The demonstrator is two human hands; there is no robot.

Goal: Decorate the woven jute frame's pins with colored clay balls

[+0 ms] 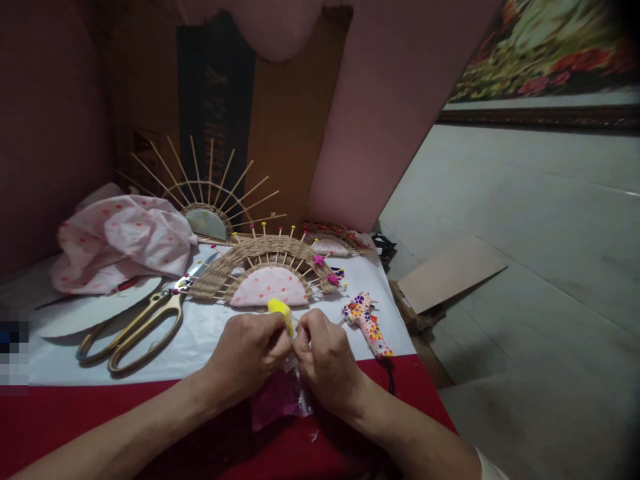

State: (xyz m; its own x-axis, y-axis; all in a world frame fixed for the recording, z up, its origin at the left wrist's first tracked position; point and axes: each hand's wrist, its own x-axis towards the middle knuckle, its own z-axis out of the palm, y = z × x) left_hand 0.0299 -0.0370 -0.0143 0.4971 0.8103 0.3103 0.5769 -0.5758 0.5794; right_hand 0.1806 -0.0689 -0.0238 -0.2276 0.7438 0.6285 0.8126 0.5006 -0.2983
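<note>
My left hand (253, 343) and my right hand (325, 357) meet at the front middle of the table, fingers closed in a pinch. Between them they grip the top of a small clear plastic bag (280, 403) with something magenta inside. A bright yellow piece (280, 308) pokes up beside my left fingertips; whether it is held or in the bag I cannot tell. Just beyond lies a woven fan-shaped piece (270, 247) with a spotted fabric half-circle (270, 287), stick tips in yellow and magenta, and magenta star shapes (320, 260) at its right.
Large gold-handled scissors (147, 330) lie left, near crumpled spotted fabric (125, 240). A flower-patterned glue gun (367, 323) lies right, its cord hanging. Behind stand a bare stick frame (210, 193) and another woven fan (340, 240). A cardboard sheet (450, 273) is beyond the right edge.
</note>
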